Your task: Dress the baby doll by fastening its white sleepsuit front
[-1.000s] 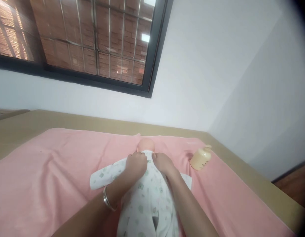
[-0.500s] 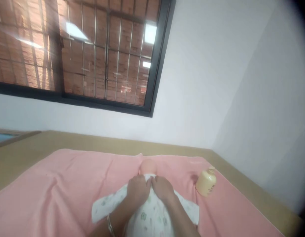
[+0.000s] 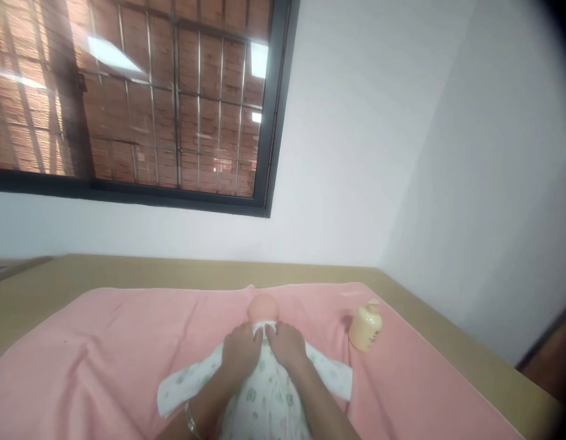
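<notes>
A baby doll lies on a pink towel, its round head at the far end. It has on a white baby garment with small green and grey prints and the sleeves spread to both sides. My left hand is closed over the garment's left shoulder, thumb by the neckline. On the other shoulder my right hand grips in the same way, its thumb close to the left one. The fingertips of both hands are hidden. A bracelet circles my left wrist.
The pink towel covers much of a tan padded surface. A cream pump bottle stands on the towel to the right. Behind are a white wall and a dark-framed window with bars.
My thumbs have moved slightly apart at the neckline, and both hands stay on the shoulders. The camera view has shifted, so most things appear farther left.
</notes>
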A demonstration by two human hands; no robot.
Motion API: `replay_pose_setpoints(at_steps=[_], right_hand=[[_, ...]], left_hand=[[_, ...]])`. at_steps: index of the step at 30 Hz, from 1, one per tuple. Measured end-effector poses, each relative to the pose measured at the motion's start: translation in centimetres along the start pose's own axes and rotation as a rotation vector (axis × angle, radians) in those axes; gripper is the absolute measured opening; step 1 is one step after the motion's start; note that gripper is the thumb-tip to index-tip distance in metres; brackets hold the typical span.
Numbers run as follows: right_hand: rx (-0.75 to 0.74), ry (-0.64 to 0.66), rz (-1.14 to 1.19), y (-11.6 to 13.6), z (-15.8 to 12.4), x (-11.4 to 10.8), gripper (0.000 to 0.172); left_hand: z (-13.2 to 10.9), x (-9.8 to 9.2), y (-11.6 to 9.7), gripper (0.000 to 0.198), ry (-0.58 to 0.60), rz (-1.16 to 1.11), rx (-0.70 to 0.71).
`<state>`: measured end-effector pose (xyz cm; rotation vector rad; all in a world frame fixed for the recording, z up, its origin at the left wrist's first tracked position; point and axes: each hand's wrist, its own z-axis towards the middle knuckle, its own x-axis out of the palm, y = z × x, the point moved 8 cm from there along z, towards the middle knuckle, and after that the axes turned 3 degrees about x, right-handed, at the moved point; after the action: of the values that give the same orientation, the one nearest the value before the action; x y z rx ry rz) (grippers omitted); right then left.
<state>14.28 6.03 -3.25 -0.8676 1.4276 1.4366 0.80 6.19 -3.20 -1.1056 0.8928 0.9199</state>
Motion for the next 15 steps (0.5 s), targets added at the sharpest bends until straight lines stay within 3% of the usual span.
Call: replay_pose_setpoints(at_steps=[11,15], right_hand=[[0.015,0.031,-0.048,-0.1,-0.4,-0.8,0.059],[-0.082,0.043,-0.060,0.8,-1.5,-2.0,0.052]], left_hand=[[0.1,-0.7,-0.8,0.042,0.007,-0.006,0.025],[-0.6,-1.9,-1.6,0.043,0.043,0.078,0.029]])
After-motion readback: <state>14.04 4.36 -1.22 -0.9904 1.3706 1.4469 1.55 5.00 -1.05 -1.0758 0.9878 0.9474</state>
